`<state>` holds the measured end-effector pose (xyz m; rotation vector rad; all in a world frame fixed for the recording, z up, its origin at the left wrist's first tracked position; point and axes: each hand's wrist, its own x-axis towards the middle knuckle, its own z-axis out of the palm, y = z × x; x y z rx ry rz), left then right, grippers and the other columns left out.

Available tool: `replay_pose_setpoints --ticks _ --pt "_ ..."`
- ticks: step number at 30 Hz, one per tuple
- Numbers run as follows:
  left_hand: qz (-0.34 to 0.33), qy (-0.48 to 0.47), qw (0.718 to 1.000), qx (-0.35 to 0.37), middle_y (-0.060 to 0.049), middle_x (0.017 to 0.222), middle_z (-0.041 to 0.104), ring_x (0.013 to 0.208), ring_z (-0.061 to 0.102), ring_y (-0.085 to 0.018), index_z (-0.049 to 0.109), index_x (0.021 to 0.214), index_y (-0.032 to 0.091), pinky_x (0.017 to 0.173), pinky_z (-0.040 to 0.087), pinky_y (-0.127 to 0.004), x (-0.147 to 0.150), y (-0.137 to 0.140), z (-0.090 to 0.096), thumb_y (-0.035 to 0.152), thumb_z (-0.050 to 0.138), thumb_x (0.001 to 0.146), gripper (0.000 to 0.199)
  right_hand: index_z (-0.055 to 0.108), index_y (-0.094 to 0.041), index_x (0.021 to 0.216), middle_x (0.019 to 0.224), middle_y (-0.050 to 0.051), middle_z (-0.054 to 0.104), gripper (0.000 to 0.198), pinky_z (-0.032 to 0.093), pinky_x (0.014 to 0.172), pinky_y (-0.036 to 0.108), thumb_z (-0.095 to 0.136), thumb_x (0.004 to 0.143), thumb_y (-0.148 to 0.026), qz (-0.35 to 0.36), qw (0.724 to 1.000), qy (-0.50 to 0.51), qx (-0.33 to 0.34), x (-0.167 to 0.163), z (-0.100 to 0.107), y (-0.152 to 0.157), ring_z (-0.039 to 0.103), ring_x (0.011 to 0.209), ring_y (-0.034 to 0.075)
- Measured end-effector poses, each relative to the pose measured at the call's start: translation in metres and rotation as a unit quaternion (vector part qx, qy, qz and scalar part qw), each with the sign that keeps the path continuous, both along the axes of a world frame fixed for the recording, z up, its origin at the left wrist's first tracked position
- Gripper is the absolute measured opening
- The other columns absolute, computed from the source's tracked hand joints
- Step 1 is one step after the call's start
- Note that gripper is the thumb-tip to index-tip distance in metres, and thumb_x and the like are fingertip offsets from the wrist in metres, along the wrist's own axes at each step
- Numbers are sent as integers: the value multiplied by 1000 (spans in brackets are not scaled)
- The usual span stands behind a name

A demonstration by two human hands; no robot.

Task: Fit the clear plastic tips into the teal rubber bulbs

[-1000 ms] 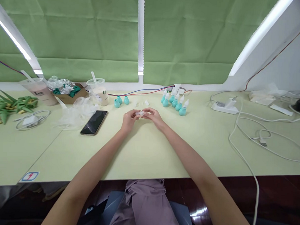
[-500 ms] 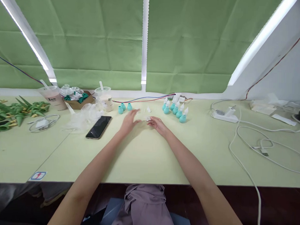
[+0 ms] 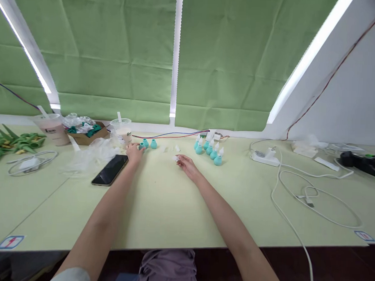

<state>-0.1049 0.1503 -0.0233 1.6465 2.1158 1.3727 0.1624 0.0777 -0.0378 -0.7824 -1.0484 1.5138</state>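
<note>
Ideally, the left hand (image 3: 134,153), at a teal bulb (image 3: 141,146) toward the far edge of the desk (image 3: 169,209), its grip too unclear to tell, should work gently without nudging the two neighbouring bulbs (image 3: 153,144), while the right hand (image 3: 187,165), pinching a small white piece (image 3: 176,158), is best held steady.

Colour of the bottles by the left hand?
The bottles are turquoise, best seen in the head view.
</note>
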Motion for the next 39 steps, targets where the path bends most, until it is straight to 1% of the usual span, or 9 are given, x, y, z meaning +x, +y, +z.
replay_pose_setpoints --ticks 3,5,7,9,13,17,21,30,39 --pt "-55 -15 998 19 -10 110 57 111 46 -26 51 92 18 95 36 -43 10 -8 -1 30 58 73 23 68 -20 80 75 0 65 36 44 58 20 76 55 -44 -15 1000 5 -4 0 -1 1 54 61 8" --pt "-142 -39 989 21 -6 104 61 98 55 -19 48 96 19 88 42 -35 20 -20 0 33 53 77 24 68 -19 80 74 0 64 36 43 58 19 76 55 -45 -24 1000 6 0 0 -1 2 54 61 8" --pt "-277 -94 956 29 -6 106 61 94 56 -17 44 100 19 83 44 -32 34 -35 2 36 49 80 27 68 -19 81 74 -1 63 35 42 58 19 75 57 -43 -28 1000 1 7 1 -1 2 54 61 7" --pt "-342 -88 935 7 -4 105 60 94 55 -16 46 100 19 83 43 -30 50 -54 5 40 49 80 28 69 -20 84 73 -1 63 32 41 60 19 74 59 -41 -35 999 -7 16 1 -1 1 54 62 7" --pt "-365 -22 930 -31 -3 102 60 92 55 -18 52 102 20 84 42 -30 77 -85 7 46 47 81 34 69 -22 86 74 -2 63 29 42 65 21 72 63 -39 -45 998 -26 47 2 -3 -1 55 63 7" --pt "-378 12 925 -42 -5 104 60 96 54 -20 54 103 18 88 40 -31 85 -97 3 45 47 83 35 69 -21 85 76 -1 64 30 44 72 24 73 61 -39 -43 996 -51 64 1 -6 -3 57 67 9" --pt "-379 33 924 -49 -7 107 60 97 54 -20 52 108 18 88 41 -33 82 -97 -5 43 42 86 35 67 -20 85 78 1 65 32 46 78 28 73 61 -40 -34 991 -99 86 -1 -6 -4 59 71 11" --pt "-392 17 920 -24 -6 104 59 94 54 -18 51 107 17 86 41 -30 84 -94 -10 42 40 88 33 62 -19 85 83 2 64 31 46 66 25 65 66 -43 -97 960 -208 162 -2 1 -7 55 66 11" --pt "-382 45 922 -31 -5 101 61 90 56 -18 54 106 18 82 42 -30 81 -95 -10 40 43 86 32 67 -18 88 92 5 66 27 46 73 28 65 68 -38 -44 941 -267 205 10 -1 -5 58 80 16"
